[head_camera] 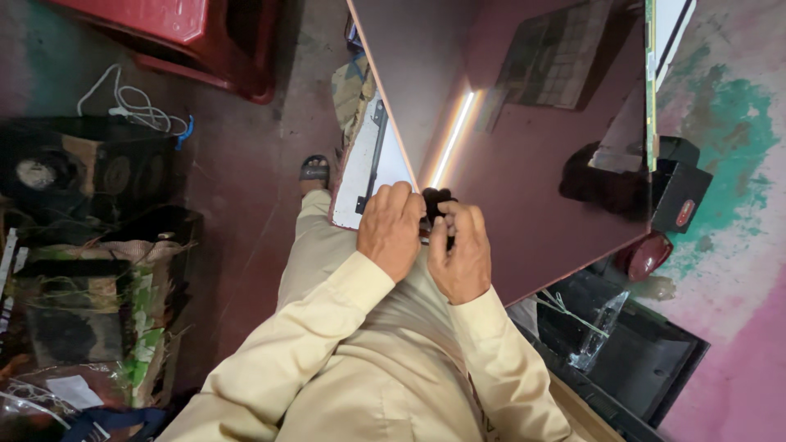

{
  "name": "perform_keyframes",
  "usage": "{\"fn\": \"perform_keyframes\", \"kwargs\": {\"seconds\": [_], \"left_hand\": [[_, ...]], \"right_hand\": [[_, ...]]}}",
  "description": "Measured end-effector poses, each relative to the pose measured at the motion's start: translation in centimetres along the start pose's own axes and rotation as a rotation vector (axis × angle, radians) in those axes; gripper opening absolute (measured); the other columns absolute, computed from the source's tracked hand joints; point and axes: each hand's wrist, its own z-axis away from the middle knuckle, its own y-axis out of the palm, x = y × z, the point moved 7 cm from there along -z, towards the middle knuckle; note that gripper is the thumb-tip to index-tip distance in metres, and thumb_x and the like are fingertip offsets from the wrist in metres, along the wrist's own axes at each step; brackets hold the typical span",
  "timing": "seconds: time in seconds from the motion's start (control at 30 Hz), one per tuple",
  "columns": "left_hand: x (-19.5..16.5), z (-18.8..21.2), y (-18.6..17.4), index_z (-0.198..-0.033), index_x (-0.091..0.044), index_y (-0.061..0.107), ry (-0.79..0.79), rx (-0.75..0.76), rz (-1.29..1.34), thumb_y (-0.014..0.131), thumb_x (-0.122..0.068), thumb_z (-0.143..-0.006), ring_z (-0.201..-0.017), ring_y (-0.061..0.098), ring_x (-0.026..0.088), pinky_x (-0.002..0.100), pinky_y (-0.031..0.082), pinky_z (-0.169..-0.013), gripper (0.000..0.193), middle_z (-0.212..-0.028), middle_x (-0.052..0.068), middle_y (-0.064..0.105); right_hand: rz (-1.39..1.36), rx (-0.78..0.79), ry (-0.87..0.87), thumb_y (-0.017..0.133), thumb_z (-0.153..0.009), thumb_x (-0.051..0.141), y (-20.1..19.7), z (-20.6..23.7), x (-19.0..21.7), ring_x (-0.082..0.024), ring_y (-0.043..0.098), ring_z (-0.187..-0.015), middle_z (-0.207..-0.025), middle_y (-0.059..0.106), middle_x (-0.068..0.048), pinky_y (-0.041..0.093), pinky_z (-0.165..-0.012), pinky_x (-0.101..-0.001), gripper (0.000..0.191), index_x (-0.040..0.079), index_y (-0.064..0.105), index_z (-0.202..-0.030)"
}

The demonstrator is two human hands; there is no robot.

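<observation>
My left hand [390, 229] and right hand [460, 250] both pinch a small black object [436, 200] at the near corner of the glossy dark panel [532, 155]; my fingers hide its shape.

You have two hands at work: your left hand [391, 229] and right hand [460, 252], both on one large glossy display panel [540, 164]. One sandal [314, 170] sits just beyond your left hand, one red plastic stool [196, 41] farther off, and one white cable [131, 105] far left.
</observation>
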Motion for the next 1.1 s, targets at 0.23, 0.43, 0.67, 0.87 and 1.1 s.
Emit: {"fn": "perform_keyframes", "kwargs": {"seconds": [0.23,0.43,0.67,0.87,1.1], "left_hand": [[-0.4,1.1,-0.5,-0.095,-0.004,0.063,-0.11,-0.076,0.058,0.067,-0.005,-0.085,-0.094,0.055,0.034,0.045,0.046,-0.084,0.01,-0.102,0.012,0.057],[-1.0,1.4,-1.0,-0.096,-0.004,0.063,-0.129,-0.091,0.081,0.067,-0.004,-0.089,-0.096,0.056,0.035,0.046,0.046,-0.084,0.008,-0.105,0.012,0.059],[-1.2,1.9,-2.0,-0.118,-0.003,0.068,-0.093,-0.079,0.073,0.065,0.001,-0.085,-0.101,0.057,0.034,0.044,0.048,-0.088,0.033,-0.112,0.013,0.06],[-1.1,1.7,-1.2,-0.119,-0.004,0.069,-0.008,-0.011,-0.007,0.068,-0.007,-0.084,-0.097,0.058,0.031,0.043,0.048,-0.084,0.036,-0.11,0.009,0.062],[-1.4,1.7,-0.3,-0.114,-0.001,0.069,0.105,0.015,-0.027,0.069,-0.011,-0.083,-0.091,0.059,0.03,0.043,0.047,-0.078,0.032,-0.104,0.009,0.061]], "right_hand": [[0.082,-0.049,-0.096,0.078,-0.083,0.005,0.4,0.4,0.7,-0.032,0.063,-0.093,-0.102,0.06,-0.014,0.053,-0.077,-0.0414,0.037,0.007,0.07,-0.119],[0.119,-0.028,-0.146,0.077,-0.082,0.001,0.8,0.8,0.3,-0.03,0.062,-0.092,-0.101,0.06,-0.012,0.053,-0.077,-0.0412,0.037,0.006,0.073,-0.119],[0.078,-0.122,-0.208,0.076,-0.088,-0.005,0.5,1.4,0.3,-0.034,0.061,-0.09,-0.104,0.062,-0.014,0.051,-0.077,-0.0428,0.023,0.0,0.069,-0.11],[-0.007,-0.176,-0.178,0.077,-0.086,-0.005,0.1,2.4,0.0,-0.031,0.063,-0.085,-0.098,0.062,-0.013,0.052,-0.072,-0.0401,0.019,0.002,0.069,-0.102],[-0.026,-0.183,-0.143,0.078,-0.086,-0.003,-0.4,3.2,0.0,-0.03,0.064,-0.084,-0.099,0.062,-0.013,0.053,-0.072,-0.0385,0.02,0.003,0.069,-0.103]]}}
